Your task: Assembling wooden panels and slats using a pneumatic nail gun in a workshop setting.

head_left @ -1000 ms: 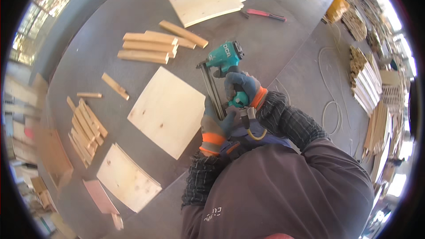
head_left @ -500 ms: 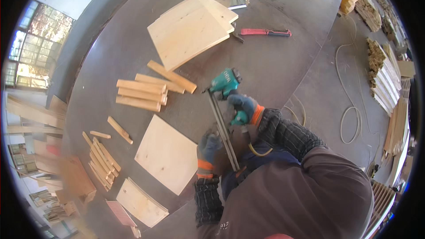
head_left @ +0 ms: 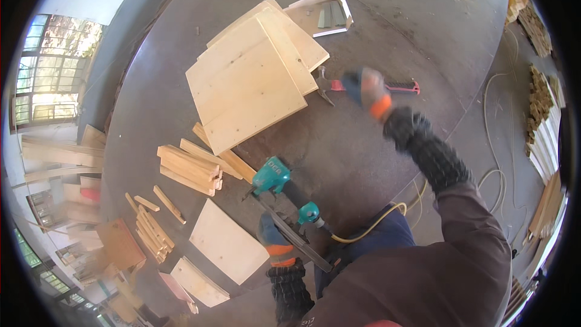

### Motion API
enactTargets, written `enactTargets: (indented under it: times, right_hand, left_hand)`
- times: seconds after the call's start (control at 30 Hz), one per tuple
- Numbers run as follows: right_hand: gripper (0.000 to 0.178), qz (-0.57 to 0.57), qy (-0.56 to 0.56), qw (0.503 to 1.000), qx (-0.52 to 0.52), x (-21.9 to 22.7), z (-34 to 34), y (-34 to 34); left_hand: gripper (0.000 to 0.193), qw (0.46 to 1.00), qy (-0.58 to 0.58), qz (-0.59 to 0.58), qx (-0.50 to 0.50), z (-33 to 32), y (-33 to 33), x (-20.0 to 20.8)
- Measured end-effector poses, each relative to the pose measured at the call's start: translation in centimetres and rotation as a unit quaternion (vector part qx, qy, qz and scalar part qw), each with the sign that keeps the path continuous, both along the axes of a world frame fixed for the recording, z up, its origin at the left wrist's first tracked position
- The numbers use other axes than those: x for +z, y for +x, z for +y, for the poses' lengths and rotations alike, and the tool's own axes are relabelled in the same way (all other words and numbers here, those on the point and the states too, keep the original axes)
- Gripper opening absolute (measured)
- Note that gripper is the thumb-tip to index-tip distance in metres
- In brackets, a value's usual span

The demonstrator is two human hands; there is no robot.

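Observation:
My left hand (head_left: 270,234), in a grey-blue glove with an orange cuff, grips the teal pneumatic nail gun (head_left: 272,175) by its long dark magazine, low in front of my body. A yellow air hose (head_left: 369,231) runs from the gun's grip end. Over to the right, my gloved right hand (head_left: 367,89) is stretched out above the handle of a hammer (head_left: 404,87) and smeared by motion; whether it touches the hammer cannot be made out. The hammer's head lies beside the stacked wooden panels (head_left: 248,91).
An open white box (head_left: 332,31) with grey strips sits behind the panels. Wooden slats (head_left: 189,168) lie left of the gun, thinner sticks (head_left: 154,234) nearer the left. A single panel (head_left: 227,242) and a smaller stack (head_left: 198,281) lie left of my left hand.
My right hand has let go of the nail gun's grip and moved out to the hammer. The gun has tilted and shifted left and nearer, with my left hand on its magazine.

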State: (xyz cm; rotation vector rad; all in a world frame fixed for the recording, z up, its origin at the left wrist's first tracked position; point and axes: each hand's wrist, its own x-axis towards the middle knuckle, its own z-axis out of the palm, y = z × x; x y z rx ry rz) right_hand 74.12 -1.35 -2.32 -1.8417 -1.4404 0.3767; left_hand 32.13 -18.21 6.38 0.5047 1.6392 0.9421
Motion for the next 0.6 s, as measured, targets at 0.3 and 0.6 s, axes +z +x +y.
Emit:
enactTargets:
  times: [0.3,0.6]
  right_hand:
    - [0.037,-0.089,-0.231,0.963,-0.109,-2.4,22.5,6.7]
    - [0.040,-0.098,-0.281,0.949,-0.103,-5.7,25.7,10.7]
  left_hand:
    - [0.039,0.980,-0.023,0.111,0.166,0.0,-0.2,-0.6]
    - [0.029,0.929,0.110,0.244,-0.256,-1.7,-2.6,-0.5]
